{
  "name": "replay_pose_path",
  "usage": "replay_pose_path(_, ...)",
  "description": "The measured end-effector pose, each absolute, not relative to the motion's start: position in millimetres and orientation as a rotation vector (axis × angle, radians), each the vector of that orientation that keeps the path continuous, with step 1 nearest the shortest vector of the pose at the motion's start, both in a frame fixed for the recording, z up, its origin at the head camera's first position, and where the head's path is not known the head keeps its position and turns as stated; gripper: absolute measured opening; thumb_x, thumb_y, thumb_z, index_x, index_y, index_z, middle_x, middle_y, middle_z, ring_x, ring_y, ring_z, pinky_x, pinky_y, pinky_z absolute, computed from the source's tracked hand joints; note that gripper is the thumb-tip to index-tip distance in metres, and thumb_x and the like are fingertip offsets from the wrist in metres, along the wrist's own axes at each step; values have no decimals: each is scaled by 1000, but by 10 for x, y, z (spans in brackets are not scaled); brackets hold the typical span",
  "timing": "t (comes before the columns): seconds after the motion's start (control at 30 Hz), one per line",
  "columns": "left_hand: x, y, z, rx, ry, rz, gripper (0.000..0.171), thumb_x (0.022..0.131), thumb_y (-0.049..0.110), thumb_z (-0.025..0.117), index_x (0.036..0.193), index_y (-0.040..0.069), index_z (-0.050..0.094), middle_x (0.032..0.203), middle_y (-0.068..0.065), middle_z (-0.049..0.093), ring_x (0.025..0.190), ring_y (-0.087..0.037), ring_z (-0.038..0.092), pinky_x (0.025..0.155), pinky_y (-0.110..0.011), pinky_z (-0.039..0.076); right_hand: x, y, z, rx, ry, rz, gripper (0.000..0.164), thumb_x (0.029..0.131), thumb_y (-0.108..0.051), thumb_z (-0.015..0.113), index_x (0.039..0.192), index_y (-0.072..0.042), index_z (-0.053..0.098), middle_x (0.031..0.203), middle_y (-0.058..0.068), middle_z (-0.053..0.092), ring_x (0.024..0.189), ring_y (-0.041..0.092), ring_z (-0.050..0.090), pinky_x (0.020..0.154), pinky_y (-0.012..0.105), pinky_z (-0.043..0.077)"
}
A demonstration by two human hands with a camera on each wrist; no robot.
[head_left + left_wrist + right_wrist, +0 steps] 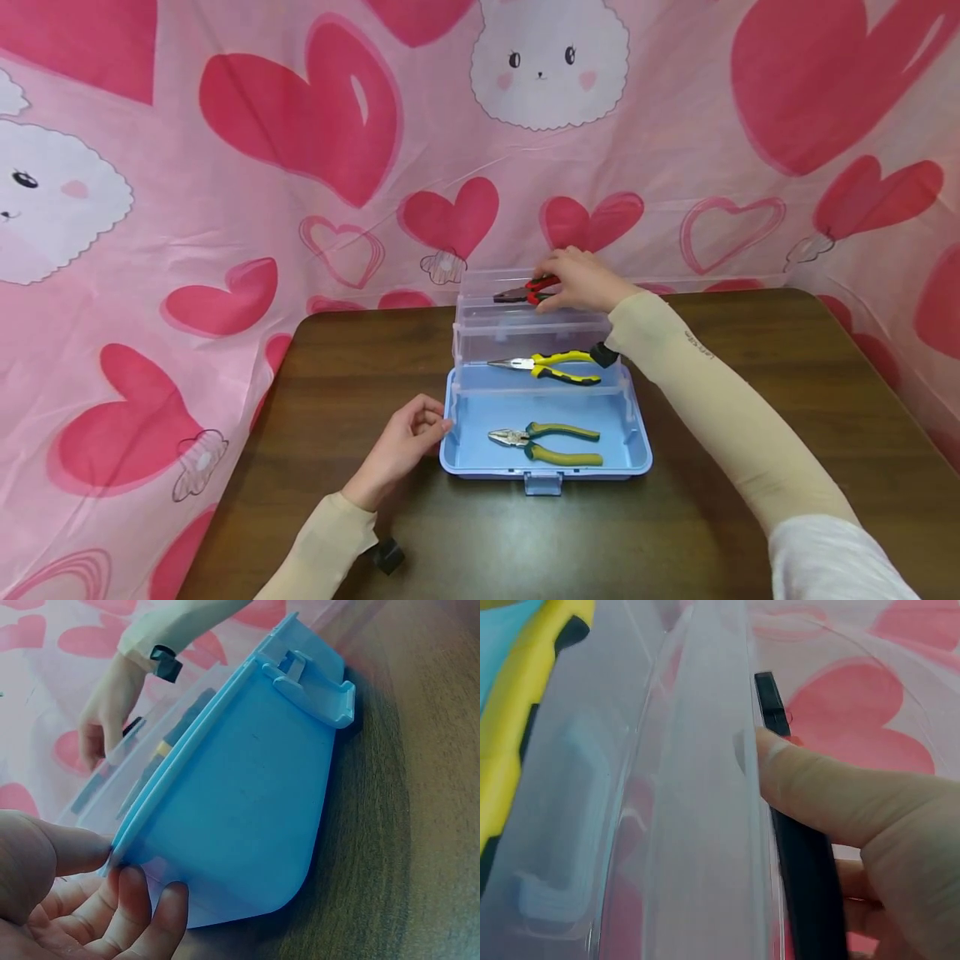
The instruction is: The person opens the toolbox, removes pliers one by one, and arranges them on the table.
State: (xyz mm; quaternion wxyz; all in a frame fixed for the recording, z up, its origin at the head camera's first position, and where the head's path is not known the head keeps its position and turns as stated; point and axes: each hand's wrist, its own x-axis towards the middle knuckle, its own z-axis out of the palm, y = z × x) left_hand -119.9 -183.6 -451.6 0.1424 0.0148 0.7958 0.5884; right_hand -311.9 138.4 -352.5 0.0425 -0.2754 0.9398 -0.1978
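Note:
A light blue toolbox [547, 472] stands open on the table, its clear trays [480, 333] raised in steps toward the back. My left hand [408, 442] pinches the rim at the box's left end, thumb on top and fingers beneath. Over the top tray, my right hand [581, 282] holds red-and-black pliers [517, 294] by the handles, jaws to the left. In the right wrist view the thumb lies beside a black handle [810, 885], close to the tray wall. Yellow-and-black long-nose pliers [551, 364] lie in the middle tray. Green-handled combination pliers [562, 455] lie in the box bottom.
The toolbox rests on a dark brown wooden table [337, 358]. A blue latch [543, 483] hangs at the box's front. Behind the table rises a pink cloth [247, 208] with hearts. Each wrist carries a small black device, such as this one [388, 556] on the left.

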Motion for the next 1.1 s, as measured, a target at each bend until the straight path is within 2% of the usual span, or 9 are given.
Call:
replay_pose_path(0.2, -1192, -1826, -4522, 49, 2292, 1702, 27, 100, 15, 71, 119, 0, 60, 103, -16, 69, 81, -23, 65, 84, -44, 63, -3011, 1462, -3512, -794, 2916, -657, 64, 77, -31, 94, 131, -8, 66, 120, 11, 58, 115, 28, 52, 91, 46, 55)
replay_pose_path(0.43, -1173, -1820, -4511, 30, 2269, 1714, 28, 100, 16, 71, 120, 0, 60, 104, -16, 69, 82, -23, 65, 84, -43, 62, -2814, 1612, -3511, -781, 3040, -635, 61, 77, -32, 93, 123, -2, 66, 112, 13, 59, 106, 30, 55, 88, 47, 55)
replay_pose_path(0.67, -1157, -1826, -4505, 10, 2258, 1729, 29, 100, 17, 71, 121, 1, 60, 105, -16, 69, 83, -23, 65, 83, -41, 62, -2586, 1863, -3583, -720, 3068, -788, 57, 77, -26, 94, 120, -5, 63, 117, 12, 59, 109, 30, 56, 90, 50, 58)
replay_pose_path(0.87, -1153, -1841, -4532, -9, 2242, 1749, 28, 100, 15, 71, 121, 1, 59, 105, -19, 70, 84, -25, 67, 79, -36, 62, -2362, 2157, -3637, -617, 3115, -804, 54, 82, -30, 90, 122, -4, 64, 113, 12, 59, 103, 31, 55, 82, 48, 55)
replay_pose_path(1.1, -1143, -1865, -4539, -5, 2235, 1757, 27, 100, 15, 70, 121, 1, 59, 104, -17, 70, 84, -25, 67, 79, -33, 61, -2121, 2524, -3701, -535, 3159, -795, 57, 82, -32, 90, 123, -1, 64, 114, 15, 59, 105, 33, 52, 86, 55, 51)
